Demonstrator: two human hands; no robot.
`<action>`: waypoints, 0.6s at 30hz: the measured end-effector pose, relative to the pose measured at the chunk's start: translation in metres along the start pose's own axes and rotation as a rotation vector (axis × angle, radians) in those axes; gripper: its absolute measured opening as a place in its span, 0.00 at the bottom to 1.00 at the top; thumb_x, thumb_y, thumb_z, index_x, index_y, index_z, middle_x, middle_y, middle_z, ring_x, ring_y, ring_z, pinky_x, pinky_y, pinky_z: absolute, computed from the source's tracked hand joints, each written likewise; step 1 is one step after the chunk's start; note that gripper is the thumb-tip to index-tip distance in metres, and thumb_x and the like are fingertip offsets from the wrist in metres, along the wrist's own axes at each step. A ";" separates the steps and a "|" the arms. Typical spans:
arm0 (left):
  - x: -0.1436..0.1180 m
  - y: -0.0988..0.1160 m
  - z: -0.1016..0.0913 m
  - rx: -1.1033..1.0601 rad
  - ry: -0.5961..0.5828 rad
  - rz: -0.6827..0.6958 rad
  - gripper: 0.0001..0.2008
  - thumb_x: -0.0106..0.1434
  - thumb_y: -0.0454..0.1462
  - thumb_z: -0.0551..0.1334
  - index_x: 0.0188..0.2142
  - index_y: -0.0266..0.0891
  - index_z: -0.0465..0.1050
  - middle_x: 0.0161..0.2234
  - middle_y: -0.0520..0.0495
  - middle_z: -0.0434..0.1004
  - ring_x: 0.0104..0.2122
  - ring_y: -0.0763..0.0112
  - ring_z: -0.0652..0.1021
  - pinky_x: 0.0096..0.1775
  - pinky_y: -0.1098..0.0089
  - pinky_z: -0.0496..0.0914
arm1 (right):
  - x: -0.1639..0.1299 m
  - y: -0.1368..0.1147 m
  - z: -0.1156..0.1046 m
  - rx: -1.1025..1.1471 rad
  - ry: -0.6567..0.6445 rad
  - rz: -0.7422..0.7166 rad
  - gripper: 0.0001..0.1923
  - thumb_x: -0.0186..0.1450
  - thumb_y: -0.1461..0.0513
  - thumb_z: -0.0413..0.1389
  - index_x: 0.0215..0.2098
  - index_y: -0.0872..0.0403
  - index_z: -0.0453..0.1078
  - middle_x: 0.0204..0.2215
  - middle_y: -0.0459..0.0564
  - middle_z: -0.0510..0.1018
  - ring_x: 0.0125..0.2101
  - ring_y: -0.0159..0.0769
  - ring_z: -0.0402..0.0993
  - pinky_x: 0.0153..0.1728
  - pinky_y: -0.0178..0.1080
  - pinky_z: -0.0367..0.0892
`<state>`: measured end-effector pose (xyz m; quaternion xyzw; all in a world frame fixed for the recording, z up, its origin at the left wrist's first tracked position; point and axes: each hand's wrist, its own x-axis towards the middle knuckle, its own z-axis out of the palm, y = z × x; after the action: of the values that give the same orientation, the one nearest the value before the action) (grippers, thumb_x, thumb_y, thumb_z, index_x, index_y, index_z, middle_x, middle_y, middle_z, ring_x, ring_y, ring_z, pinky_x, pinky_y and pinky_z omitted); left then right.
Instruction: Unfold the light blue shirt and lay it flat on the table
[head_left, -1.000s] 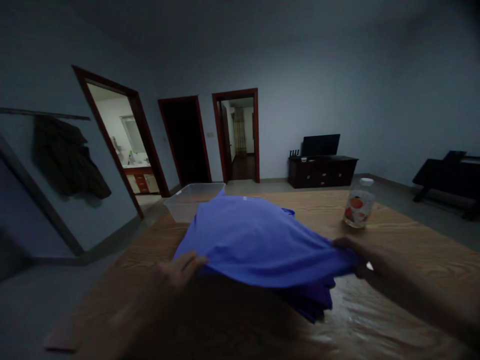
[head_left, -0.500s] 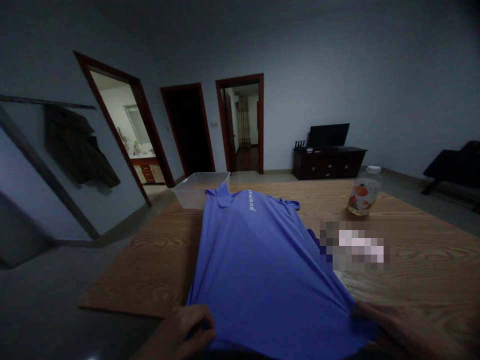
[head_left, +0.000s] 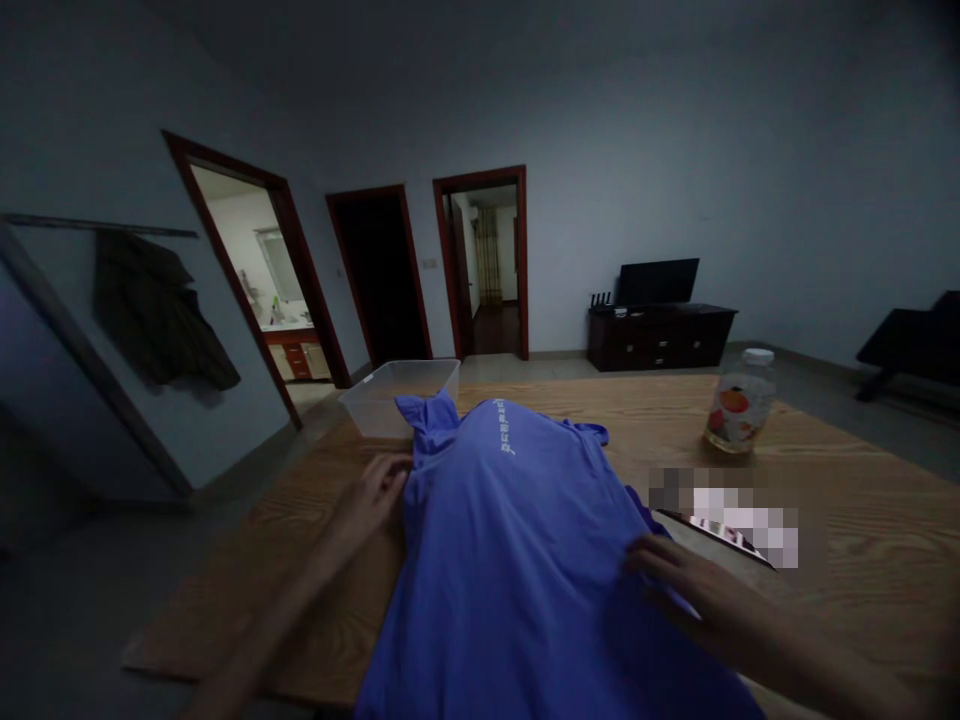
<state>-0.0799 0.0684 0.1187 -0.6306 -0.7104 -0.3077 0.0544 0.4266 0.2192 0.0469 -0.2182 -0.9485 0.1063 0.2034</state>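
Observation:
A blue-purple T-shirt with white lettering near its collar end lies spread on the wooden table, its hem running out of the bottom of the picture. My left hand is at the shirt's left edge just below the sleeve, fingers loosely bent and a little apart. Over the right edge, about halfway down, my right hand lies with its fingers stretched onto the cloth. Neither hand shows a firm grip. Some darker purple cloth peeks out from under the shirt's right side.
A clear plastic bin stands behind the left sleeve. To the right are a phone-like flat device, partly blurred out, and a clear bottle with a white cap. The wooden table's edges show left and right.
Both hands have let go of the hem and moved up along the shirt's sides, the left one farther. The hem has dropped and the cloth is less taut. The view has tilted upward slightly.

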 end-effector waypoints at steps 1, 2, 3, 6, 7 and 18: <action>0.029 -0.006 0.006 0.051 0.072 0.000 0.22 0.78 0.45 0.49 0.60 0.41 0.76 0.60 0.37 0.78 0.59 0.55 0.78 0.63 0.53 0.72 | 0.024 -0.002 0.005 0.004 -0.041 -0.014 0.20 0.80 0.54 0.50 0.66 0.41 0.73 0.63 0.55 0.78 0.59 0.45 0.79 0.59 0.47 0.77; 0.058 -0.012 0.012 0.084 0.109 -0.001 0.23 0.78 0.43 0.49 0.63 0.39 0.74 0.64 0.35 0.74 0.65 0.53 0.73 0.68 0.50 0.65 | 0.045 -0.003 0.013 -0.018 -0.028 -0.011 0.22 0.80 0.53 0.49 0.69 0.42 0.70 0.68 0.56 0.73 0.65 0.48 0.73 0.65 0.52 0.73; 0.084 -0.018 0.018 0.120 0.136 -0.003 0.24 0.77 0.41 0.49 0.65 0.38 0.72 0.67 0.34 0.70 0.69 0.51 0.68 0.71 0.47 0.60 | 0.062 -0.002 0.023 -0.062 0.005 0.006 0.23 0.80 0.52 0.50 0.71 0.43 0.68 0.71 0.57 0.70 0.69 0.51 0.68 0.68 0.58 0.67; 0.152 -0.034 0.035 0.196 0.125 -0.018 0.24 0.78 0.41 0.50 0.67 0.38 0.71 0.69 0.35 0.69 0.70 0.49 0.66 0.72 0.46 0.56 | 0.089 0.012 0.059 -0.170 0.008 0.066 0.28 0.80 0.49 0.50 0.75 0.45 0.64 0.75 0.58 0.64 0.74 0.58 0.59 0.72 0.70 0.55; 0.170 -0.039 0.041 0.217 0.091 -0.030 0.23 0.78 0.42 0.51 0.65 0.38 0.72 0.67 0.35 0.72 0.69 0.49 0.68 0.71 0.47 0.58 | 0.090 0.017 0.070 -0.183 -0.003 0.080 0.29 0.80 0.48 0.49 0.76 0.45 0.63 0.75 0.58 0.63 0.75 0.58 0.58 0.73 0.71 0.52; 0.247 -0.096 0.095 0.359 -0.146 -0.216 0.24 0.77 0.52 0.57 0.60 0.40 0.77 0.62 0.36 0.77 0.66 0.46 0.72 0.67 0.36 0.59 | 0.051 0.023 0.085 -0.214 0.008 0.115 0.35 0.79 0.46 0.50 0.80 0.33 0.45 0.79 0.47 0.51 0.75 0.61 0.56 0.72 0.73 0.52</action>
<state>-0.1888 0.3278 0.1220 -0.5516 -0.8193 -0.1339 0.0810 0.3566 0.2531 -0.0184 -0.2931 -0.9395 0.0151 0.1765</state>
